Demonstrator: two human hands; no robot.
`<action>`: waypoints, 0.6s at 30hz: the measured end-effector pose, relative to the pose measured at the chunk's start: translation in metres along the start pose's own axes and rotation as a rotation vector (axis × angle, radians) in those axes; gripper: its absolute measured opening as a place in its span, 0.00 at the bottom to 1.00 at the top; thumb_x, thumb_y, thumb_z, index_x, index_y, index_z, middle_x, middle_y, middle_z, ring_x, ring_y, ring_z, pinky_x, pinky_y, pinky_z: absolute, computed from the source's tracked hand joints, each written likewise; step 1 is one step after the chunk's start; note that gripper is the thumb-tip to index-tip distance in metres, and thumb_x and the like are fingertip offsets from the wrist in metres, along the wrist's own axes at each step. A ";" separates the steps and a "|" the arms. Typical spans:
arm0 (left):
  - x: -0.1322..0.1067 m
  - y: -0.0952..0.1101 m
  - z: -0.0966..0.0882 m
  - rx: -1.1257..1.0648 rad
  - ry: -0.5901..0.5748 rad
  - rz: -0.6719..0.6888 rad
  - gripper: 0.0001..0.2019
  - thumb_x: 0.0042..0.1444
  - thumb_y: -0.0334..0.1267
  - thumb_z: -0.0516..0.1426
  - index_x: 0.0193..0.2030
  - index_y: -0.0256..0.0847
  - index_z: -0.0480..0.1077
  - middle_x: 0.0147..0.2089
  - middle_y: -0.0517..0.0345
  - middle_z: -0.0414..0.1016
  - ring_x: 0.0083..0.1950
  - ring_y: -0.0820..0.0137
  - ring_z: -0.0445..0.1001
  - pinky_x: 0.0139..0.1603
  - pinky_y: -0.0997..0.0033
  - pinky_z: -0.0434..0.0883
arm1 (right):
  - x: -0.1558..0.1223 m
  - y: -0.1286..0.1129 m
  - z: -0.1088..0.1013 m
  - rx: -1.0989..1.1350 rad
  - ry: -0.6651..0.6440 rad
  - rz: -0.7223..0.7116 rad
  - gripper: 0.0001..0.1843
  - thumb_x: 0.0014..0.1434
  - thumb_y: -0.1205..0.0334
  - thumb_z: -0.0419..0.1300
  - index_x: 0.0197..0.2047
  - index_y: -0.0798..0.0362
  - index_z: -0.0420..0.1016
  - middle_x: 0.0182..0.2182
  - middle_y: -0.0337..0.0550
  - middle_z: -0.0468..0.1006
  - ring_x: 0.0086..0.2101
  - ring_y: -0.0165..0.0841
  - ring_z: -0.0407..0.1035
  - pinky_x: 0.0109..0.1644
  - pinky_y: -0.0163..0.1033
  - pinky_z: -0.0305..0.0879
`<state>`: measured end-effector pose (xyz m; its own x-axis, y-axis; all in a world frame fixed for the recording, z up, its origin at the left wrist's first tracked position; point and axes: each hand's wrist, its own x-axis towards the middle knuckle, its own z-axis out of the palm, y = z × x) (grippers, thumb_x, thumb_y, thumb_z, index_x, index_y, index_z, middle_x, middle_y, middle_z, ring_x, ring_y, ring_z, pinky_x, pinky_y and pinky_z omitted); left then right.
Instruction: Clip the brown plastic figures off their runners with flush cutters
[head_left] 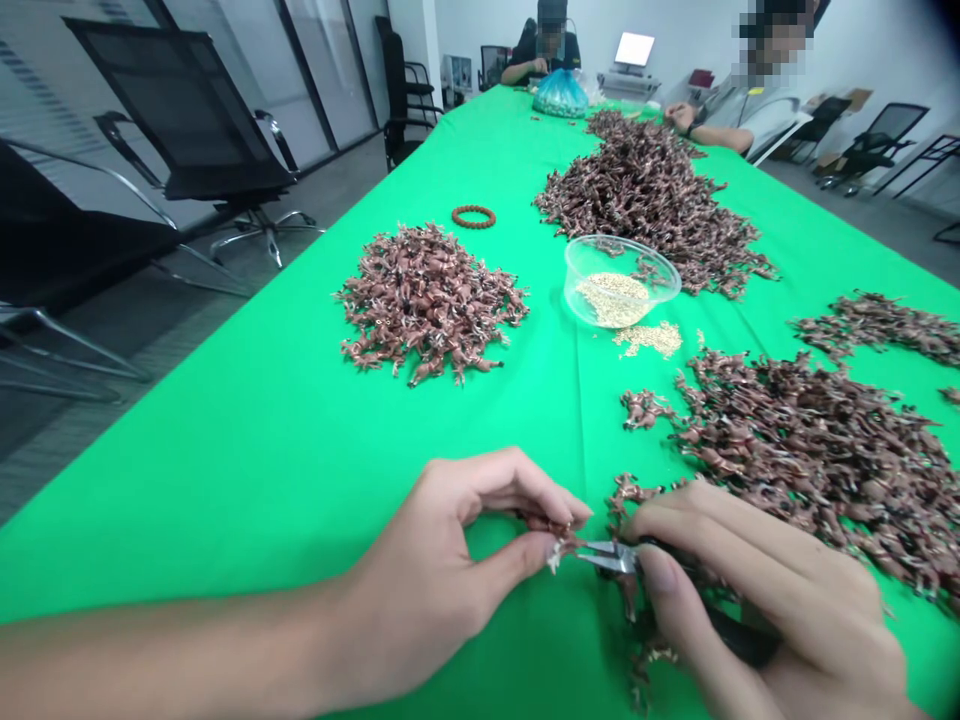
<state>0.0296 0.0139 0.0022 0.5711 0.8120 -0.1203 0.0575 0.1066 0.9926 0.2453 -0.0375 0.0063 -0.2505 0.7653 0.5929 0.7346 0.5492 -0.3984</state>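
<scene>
Green cloth (225, 470) below — left hand (424, 570) pinches a tiny brown figure (559, 540); right hand (757, 610) clamps steel snips (611, 557).

Left hand (427, 570) pinching small brown figure (559, 532); right hand (757, 590) holding black-handled snips (611, 557) against it; heap of figures (810, 470) beside, on green tablecloth (225, 500); clear plastic bowl (619, 282) beyond

No writing can be read at this moment: nothing is made out on the pliers handle (742, 640), the blue-tinted plastic bag (560, 95) or the bright far screen (634, 49), and any marks there are too small or blurred to be told.
</scene>
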 end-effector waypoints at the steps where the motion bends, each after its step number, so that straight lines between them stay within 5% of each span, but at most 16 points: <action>1: 0.000 0.000 0.000 0.003 0.006 -0.001 0.04 0.61 0.28 0.61 0.39 0.40 0.74 0.45 0.59 0.82 0.50 0.70 0.79 0.51 0.75 0.75 | -0.001 0.000 0.000 -0.006 0.006 0.007 0.09 0.57 0.71 0.62 0.42 0.53 0.75 0.36 0.42 0.81 0.35 0.32 0.77 0.36 0.35 0.74; 18: 0.000 0.004 0.001 0.006 -0.010 -0.046 0.01 0.60 0.33 0.63 0.38 0.40 0.74 0.43 0.59 0.83 0.47 0.70 0.81 0.50 0.74 0.76 | 0.001 0.004 -0.002 -0.114 0.008 -0.129 0.09 0.56 0.70 0.64 0.42 0.57 0.77 0.35 0.47 0.81 0.33 0.33 0.75 0.38 0.39 0.72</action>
<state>0.0310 0.0136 0.0060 0.5758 0.8006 -0.1658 0.0886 0.1404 0.9861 0.2493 -0.0355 0.0071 -0.3424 0.6880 0.6398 0.7634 0.6007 -0.2374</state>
